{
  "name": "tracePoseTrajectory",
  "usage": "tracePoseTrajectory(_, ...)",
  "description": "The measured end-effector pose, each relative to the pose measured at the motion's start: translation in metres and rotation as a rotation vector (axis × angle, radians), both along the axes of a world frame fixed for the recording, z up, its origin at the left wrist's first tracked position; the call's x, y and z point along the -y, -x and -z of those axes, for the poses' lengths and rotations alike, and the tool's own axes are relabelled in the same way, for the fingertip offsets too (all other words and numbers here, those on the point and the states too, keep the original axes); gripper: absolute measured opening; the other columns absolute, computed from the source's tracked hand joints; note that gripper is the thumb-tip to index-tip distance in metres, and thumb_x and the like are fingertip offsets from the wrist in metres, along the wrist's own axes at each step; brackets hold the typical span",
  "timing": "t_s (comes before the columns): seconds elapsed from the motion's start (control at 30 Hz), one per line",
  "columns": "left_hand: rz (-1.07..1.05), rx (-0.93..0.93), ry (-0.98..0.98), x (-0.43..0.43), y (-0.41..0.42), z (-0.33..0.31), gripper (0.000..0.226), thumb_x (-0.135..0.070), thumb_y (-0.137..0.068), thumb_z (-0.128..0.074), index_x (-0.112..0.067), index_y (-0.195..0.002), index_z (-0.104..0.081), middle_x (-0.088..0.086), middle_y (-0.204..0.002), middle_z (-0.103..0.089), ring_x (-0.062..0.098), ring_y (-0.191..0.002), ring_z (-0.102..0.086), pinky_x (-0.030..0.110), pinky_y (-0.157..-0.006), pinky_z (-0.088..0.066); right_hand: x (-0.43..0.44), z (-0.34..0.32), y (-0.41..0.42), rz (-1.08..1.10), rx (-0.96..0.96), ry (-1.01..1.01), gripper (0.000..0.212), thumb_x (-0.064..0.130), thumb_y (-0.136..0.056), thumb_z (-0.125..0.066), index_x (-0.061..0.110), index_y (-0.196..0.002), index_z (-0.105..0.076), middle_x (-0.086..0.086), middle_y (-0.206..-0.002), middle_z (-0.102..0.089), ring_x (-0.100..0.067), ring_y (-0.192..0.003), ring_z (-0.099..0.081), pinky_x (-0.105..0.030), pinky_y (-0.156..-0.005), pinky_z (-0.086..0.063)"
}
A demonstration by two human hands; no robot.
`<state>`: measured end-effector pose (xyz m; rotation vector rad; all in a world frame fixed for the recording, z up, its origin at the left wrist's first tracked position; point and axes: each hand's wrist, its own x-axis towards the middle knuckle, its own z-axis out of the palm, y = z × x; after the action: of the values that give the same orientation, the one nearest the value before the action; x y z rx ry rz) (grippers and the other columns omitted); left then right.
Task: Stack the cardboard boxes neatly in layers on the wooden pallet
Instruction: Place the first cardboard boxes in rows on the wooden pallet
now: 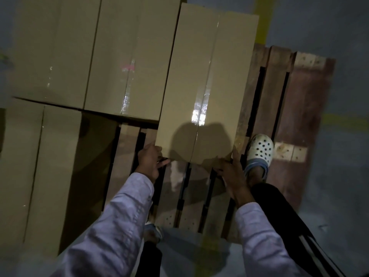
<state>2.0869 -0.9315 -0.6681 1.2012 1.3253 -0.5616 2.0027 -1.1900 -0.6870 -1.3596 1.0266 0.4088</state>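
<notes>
A long taped cardboard box (207, 80) lies lengthwise over the wooden pallet (279, 92), its near end raised toward me. My left hand (150, 161) grips the near left corner, fingers curled under the edge. My right hand (232, 172) holds the near right corner from below and beside. Two similar boxes (95, 50) lie side by side to its left on the pallet. Another box (40, 172) sits lower at the left.
My right foot in a white perforated clog (259, 150) stands on the pallet slats right of the held box. Bare slats with dark gaps (191, 198) lie below my hands. Grey floor with yellow lines (263, 19) surrounds the pallet.
</notes>
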Motion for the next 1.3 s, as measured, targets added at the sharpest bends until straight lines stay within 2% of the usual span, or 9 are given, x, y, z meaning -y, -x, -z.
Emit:
tracePoseTrajectory(0.27,-0.014,0.032,0.147,-0.003,-0.028,-0.009,0.025,-0.019,-0.108,-0.043,-0.013,-0.114,-0.067,0.015,-0.118,-0.066,0.036,-0.101,-0.067,0.043,-0.081,-0.061,0.002,0.000,-0.031,0.010,0.029,0.022,0.074,0.009,-0.101,-0.061,0.038,-0.165,-0.037,-0.006,-0.140,-0.066,-0.027,-0.115,-0.069,-0.048,-0.093,-0.063)
tracePoseTrajectory(0.37,-0.016,0.017,0.186,-0.010,-0.043,-0.008,0.026,-0.026,-0.108,-0.042,-0.010,-0.111,-0.062,0.016,-0.115,-0.065,0.037,-0.100,-0.066,0.050,-0.111,-0.050,0.009,0.017,-0.040,-0.012,0.012,0.051,0.086,0.029,-0.084,-0.070,0.048,-0.161,-0.036,-0.007,-0.154,-0.059,-0.032,-0.130,-0.064,-0.057,-0.103,-0.059)
tracePoseTrajectory(0.47,-0.041,0.016,0.247,-0.015,-0.059,-0.008,0.032,-0.030,-0.110,-0.043,-0.003,-0.123,-0.056,0.021,-0.127,-0.062,0.041,-0.100,-0.066,0.053,-0.108,-0.048,0.008,0.007,-0.056,-0.004,0.035,0.070,0.085,0.013,-0.092,-0.071,0.056,-0.156,-0.036,-0.012,-0.146,-0.064,-0.033,-0.125,-0.068,-0.051,-0.099,-0.062)
tracePoseTrajectory(0.57,-0.118,0.008,0.305,-0.020,-0.076,-0.004,0.053,-0.030,-0.110,-0.042,0.004,-0.152,-0.041,0.029,-0.154,-0.049,0.050,-0.134,-0.056,0.060,-0.110,-0.044,0.014,0.016,-0.072,-0.047,0.071,0.084,0.084,0.012,-0.088,-0.073,0.084,-0.120,-0.046,-0.013,-0.138,-0.071,-0.035,-0.122,-0.071,-0.061,-0.102,-0.058)
tracePoseTrajectory(0.77,-0.175,0.009,0.359,-0.018,-0.099,-0.001,0.071,-0.034,-0.108,-0.050,0.012,-0.158,-0.028,0.031,-0.157,-0.045,0.053,-0.143,-0.048,0.063,-0.116,-0.037,0.018,0.006,-0.096,-0.044,0.077,0.055,0.078,0.006,-0.091,-0.070,0.040,-0.156,-0.043,0.000,-0.136,-0.070,-0.028,-0.119,-0.071,-0.035,-0.081,-0.064)
tracePoseTrajectory(1.0,-0.186,0.040,0.311,-0.010,-0.114,0.009,0.049,-0.024,-0.115,-0.044,-0.009,-0.160,-0.034,0.030,-0.163,-0.035,0.050,-0.147,-0.044,0.064,-0.121,-0.034,0.020,0.007,-0.115,-0.015,0.084,0.061,0.081,0.016,-0.085,-0.069,0.034,-0.159,-0.042,0.000,-0.140,-0.067,-0.026,-0.121,-0.070,-0.052,-0.096,-0.063)
tracePoseTrajectory(1.1,-0.175,0.026,0.319,-0.013,-0.116,0.019,0.038,-0.019,-0.116,-0.036,-0.005,-0.149,-0.049,0.030,-0.160,-0.044,0.047,-0.145,-0.048,0.062,-0.116,-0.039,0.021,0.007,-0.119,0.002,0.057,0.075,0.089,0.020,-0.079,-0.069,0.035,-0.162,-0.039,-0.001,-0.144,-0.064,-0.026,-0.123,-0.068,-0.053,-0.097,-0.063)
tracePoseTrajectory(1.2,-0.142,0.031,0.219,-0.009,-0.111,0.019,0.041,-0.015,-0.116,-0.028,-0.013,-0.096,-0.064,0.025,-0.155,-0.051,0.043,-0.146,-0.047,0.057,-0.118,-0.039,0.021,0.009,-0.120,-0.018,0.044,0.086,0.091,0.021,-0.079,-0.069,0.036,-0.163,-0.037,-0.001,-0.144,-0.063,-0.028,-0.120,-0.069,-0.052,-0.092,-0.065)
tracePoseTrajectory(1.3,-0.116,0.089,0.202,0.000,-0.102,0.020,0.037,-0.017,-0.118,-0.033,-0.014,-0.095,-0.062,0.015,-0.142,-0.061,0.041,-0.134,-0.056,0.054,-0.105,-0.050,0.024,0.016,-0.122,-0.024,0.022,0.104,0.088,0.021,-0.078,-0.068,0.038,-0.160,-0.040,0.002,-0.138,-0.067,-0.027,-0.116,-0.071,-0.055,-0.089,-0.065)
